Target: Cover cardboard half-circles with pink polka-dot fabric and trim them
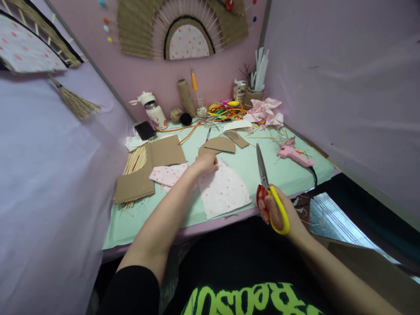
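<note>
My right hand (274, 210) is wrapped round the handles of a pair of scissors (263, 173), one handle yellow and one red. The blades look closed and point up and away over the table's front edge. My left hand (207, 163) has its fingers pinched at the top of a white fabric piece with pink dots (225, 192), which lies at the front of the table. Just beyond that hand are semicircular cardboard pieces (219, 144). To its left, a folded pink dotted cloth (168, 174) lies partly under my forearm.
Cardboard sheets (135, 186) and thin sticks (136, 160) lie at the left. A pink glue gun (295, 156) with a cord rests at the right. Along the back stand a bottle (156, 114), twine rolls (186, 98) and crumpled pink fabric (266, 112).
</note>
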Demonstrator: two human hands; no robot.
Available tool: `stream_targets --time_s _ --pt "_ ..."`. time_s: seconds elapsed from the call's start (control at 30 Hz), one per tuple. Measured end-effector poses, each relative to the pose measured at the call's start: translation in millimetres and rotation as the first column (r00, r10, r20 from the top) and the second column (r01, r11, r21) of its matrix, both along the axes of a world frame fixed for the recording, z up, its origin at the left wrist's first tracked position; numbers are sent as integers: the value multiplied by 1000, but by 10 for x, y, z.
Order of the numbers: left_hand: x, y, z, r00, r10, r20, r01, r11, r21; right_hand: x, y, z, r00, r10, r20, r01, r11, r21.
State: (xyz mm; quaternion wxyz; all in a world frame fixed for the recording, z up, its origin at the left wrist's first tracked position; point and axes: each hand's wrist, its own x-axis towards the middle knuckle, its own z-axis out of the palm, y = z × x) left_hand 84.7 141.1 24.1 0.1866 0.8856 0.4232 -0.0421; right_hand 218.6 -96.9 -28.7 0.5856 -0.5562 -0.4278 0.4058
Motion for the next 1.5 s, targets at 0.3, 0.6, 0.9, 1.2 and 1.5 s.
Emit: stream_targets --time_s 0.3,0.6,0.9,1.2,1.5 --pt "340 -161 72 953 -82 291 62 995 77 0 1 -26 1000 -11 -12 11 1000 -26" --pt "-385 -401 931 875 195 442 -99 968 -231 0 -14 -117 998 -7 -57 6 1000 -17" --pt "-432 -766 1358 519 522 677 -28 802 -597 -55 -1 -130 997 40 -61 -40 999 -8" --pt "114 -400 22 332 868 370 -80 417 -905 67 -48 -193 996 -28 -87 29 1000 12" --pt "-478 -724 -65 875 -128 468 141 990 6 28 -48 -200 998 7 -66 -8 1000 -9"
